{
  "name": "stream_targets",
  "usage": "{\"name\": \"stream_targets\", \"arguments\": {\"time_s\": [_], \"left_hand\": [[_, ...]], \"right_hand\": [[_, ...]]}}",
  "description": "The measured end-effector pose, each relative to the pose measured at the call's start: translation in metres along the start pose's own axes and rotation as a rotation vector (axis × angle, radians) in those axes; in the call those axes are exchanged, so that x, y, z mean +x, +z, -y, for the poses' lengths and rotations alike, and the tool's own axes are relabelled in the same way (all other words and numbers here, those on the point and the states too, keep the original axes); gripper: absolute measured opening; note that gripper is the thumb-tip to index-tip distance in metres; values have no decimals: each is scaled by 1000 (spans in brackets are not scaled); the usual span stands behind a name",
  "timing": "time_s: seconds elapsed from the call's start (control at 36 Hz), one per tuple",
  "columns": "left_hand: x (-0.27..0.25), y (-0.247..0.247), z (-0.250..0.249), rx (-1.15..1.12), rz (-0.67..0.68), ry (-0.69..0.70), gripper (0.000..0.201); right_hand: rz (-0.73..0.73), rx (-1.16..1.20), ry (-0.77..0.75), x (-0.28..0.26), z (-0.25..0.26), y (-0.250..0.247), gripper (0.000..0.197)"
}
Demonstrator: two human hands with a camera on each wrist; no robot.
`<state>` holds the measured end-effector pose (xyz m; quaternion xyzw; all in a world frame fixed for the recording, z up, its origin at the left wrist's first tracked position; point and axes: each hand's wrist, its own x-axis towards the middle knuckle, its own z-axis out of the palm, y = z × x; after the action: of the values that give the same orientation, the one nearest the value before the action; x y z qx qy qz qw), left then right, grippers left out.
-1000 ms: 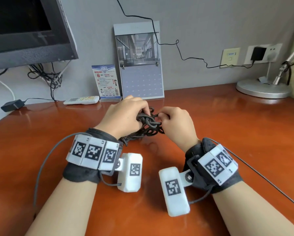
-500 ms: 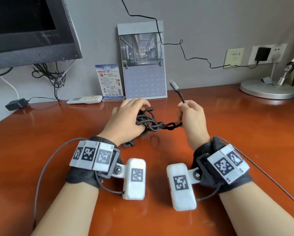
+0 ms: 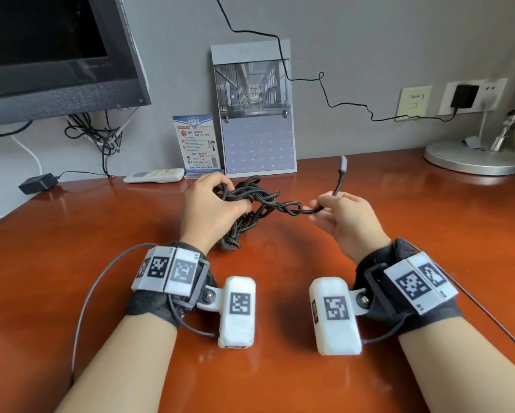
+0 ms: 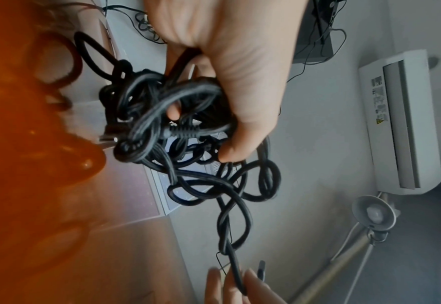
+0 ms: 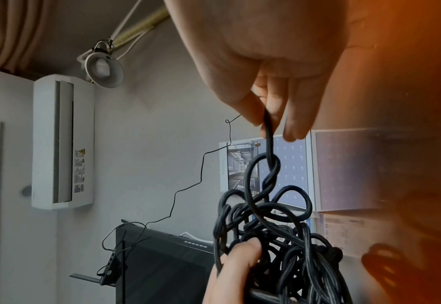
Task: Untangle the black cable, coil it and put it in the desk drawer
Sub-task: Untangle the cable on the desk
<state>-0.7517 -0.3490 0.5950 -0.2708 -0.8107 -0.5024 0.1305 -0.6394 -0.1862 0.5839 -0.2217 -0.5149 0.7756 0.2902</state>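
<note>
L hand (image 3: 211,210) grips the knotted bunch of thin black braided cable (image 3: 250,201), fingers curled thru the loops, held just above the glossy red-brown wooden surface (image 3: 429,234). R hand (image 3: 344,216) pinches one free strand betw. thumb & fingers; the strand runs taut from the bunch, and its grey plug end (image 3: 343,165) sticks up past the R hand.

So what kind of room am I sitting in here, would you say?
Probably a home office or a hotel-type room with a work desk: a polished wooden desk, a dark screen mounted above it, a wall calendar and a desk lamp. The right wrist view also shows a wall air conditioner.
</note>
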Motion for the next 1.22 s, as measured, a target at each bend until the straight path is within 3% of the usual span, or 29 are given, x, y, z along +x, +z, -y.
{"name": "stream_targets", "arguments": {"time_s": [0.17, 0.22, 0.36, 0.58, 0.86, 1.0, 1.08, 1.17, 1.22], "left_hand": [[-1, 0, 1, -47, -1, -2, 33], [-1, 1, -1, -66, 19, -16, 34], [0, 0, -4, -140, 40, -82, 34], [-4, -2, -9, 54, 70, -17, 28], [-2, -6, -5, 96, 172, 45, 28], [-2, -10, -13, 176, 185, 82, 40], [-5, -14, -21, 332, 83, 182, 50], [-8, -17, -30, 372, -34, 405, 49], [-9, -18, -35, 380, -10, 576, 40]], "right_hand": [[15, -127, 51, 2, -4, -2, 12], [94, -92, 118, -1, -4, 0, 10], [288, -11, 203, -7, -1, 9, 28], [228, -116, 202, -8, -2, 8, 16], [196, -194, 170, -14, -3, 12, 12], [233, -198, 183, -17, -2, 14, 14], [227, -167, 187, -16, -1, 16, 16], [194, -96, 189, -17, 0, 18, 17], [163, 15, 185, -18, 3, 20, 17]]}}
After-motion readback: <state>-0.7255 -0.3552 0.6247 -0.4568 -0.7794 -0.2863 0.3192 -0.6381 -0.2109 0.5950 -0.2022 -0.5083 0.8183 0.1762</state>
